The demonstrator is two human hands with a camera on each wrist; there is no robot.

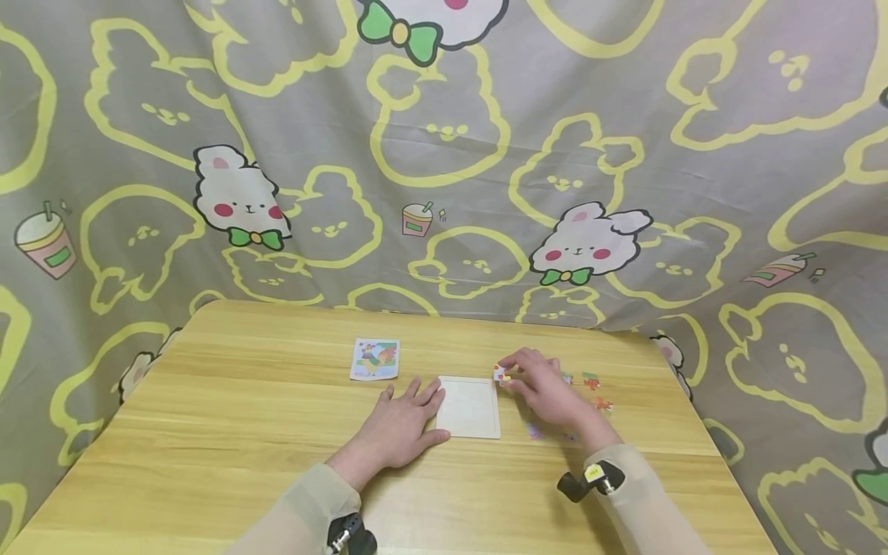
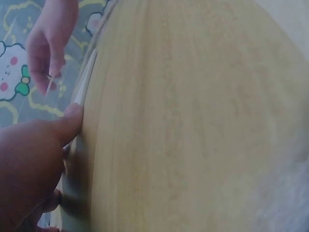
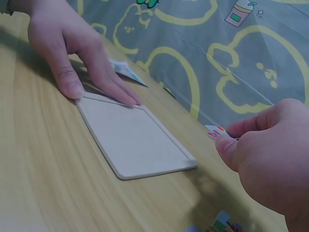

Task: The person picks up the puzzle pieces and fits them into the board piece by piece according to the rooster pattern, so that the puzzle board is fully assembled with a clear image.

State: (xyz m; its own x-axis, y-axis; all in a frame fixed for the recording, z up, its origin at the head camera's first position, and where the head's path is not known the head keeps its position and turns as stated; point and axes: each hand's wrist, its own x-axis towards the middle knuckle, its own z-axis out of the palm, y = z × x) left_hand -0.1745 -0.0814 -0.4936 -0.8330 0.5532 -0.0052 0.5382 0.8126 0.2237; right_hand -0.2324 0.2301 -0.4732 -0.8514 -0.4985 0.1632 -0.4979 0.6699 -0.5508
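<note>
A square, pale puzzle tray (image 1: 469, 408) with a raised rim lies flat on the table. My left hand (image 1: 398, 425) rests at its left side, fingers stretched out, fingertips and thumb touching the rim. In the right wrist view the tray's inner surface (image 3: 133, 133) is bare. My right hand (image 1: 544, 388) pinches a small white jigsaw piece (image 1: 501, 375) with red and orange marks between thumb and fingers, above the tray's upper right corner. The same piece (image 3: 217, 131) shows at the fingertips in the right wrist view, raised off the table. Part of it is hidden by the fingers.
Several loose jigsaw pieces lie right of the tray, partly under my right hand, among them an orange piece (image 1: 603, 404) and a purple one (image 1: 535, 431). A picture card (image 1: 375, 359) of a rooster lies at the back left. A patterned curtain (image 1: 444, 169) hangs behind the wooden table (image 1: 229, 416).
</note>
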